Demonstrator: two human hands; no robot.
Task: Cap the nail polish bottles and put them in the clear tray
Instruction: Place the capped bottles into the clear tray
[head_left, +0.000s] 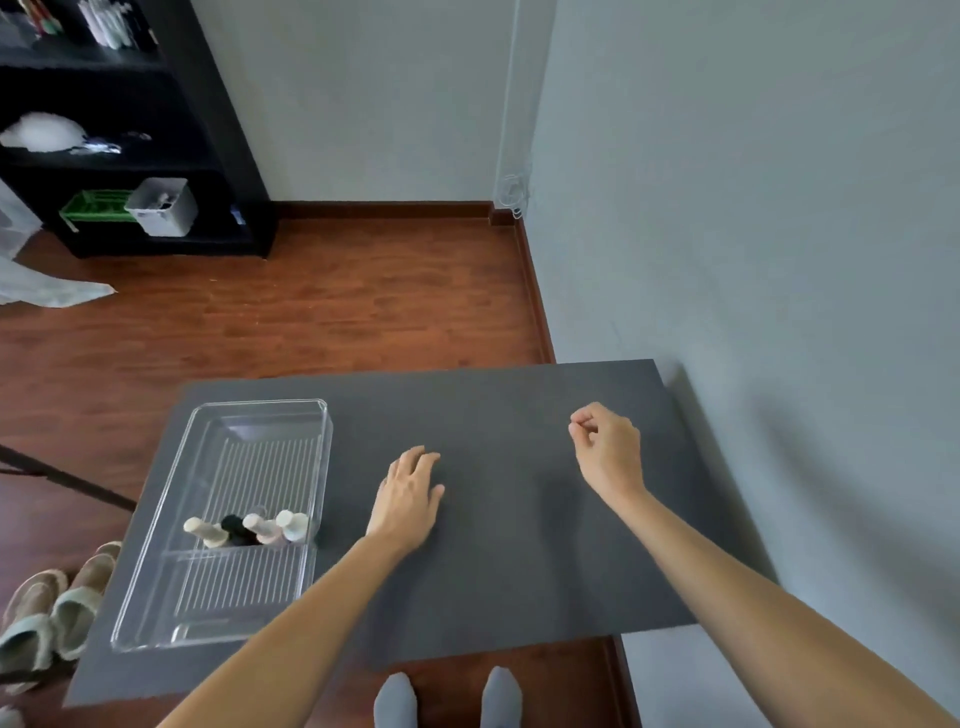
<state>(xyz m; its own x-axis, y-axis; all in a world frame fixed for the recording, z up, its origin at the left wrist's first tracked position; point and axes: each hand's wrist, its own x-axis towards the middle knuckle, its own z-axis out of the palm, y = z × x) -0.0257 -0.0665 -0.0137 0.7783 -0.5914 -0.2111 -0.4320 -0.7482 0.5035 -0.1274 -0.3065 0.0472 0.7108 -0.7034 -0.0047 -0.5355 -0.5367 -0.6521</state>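
A clear plastic tray (156, 535) lies on the left part of the dark grey table (498, 545). Several capped nail polish bottles (249, 530) lie side by side in the tray's middle; one is black (236, 529), the others pale. My left hand (408, 499) rests flat on the table just right of the tray, fingers spread, holding nothing. Over the table's right side, my right hand (608, 449) hovers with its fingers curled loosely and thumb and forefinger pinched together; nothing shows in it.
A grey wall (779, 260) runs along the table's right edge. Slippers (57, 608) sit on the wooden floor to the table's left. A black shelf unit (130, 130) stands far back left. My socked feet (447, 696) show below the table's near edge.
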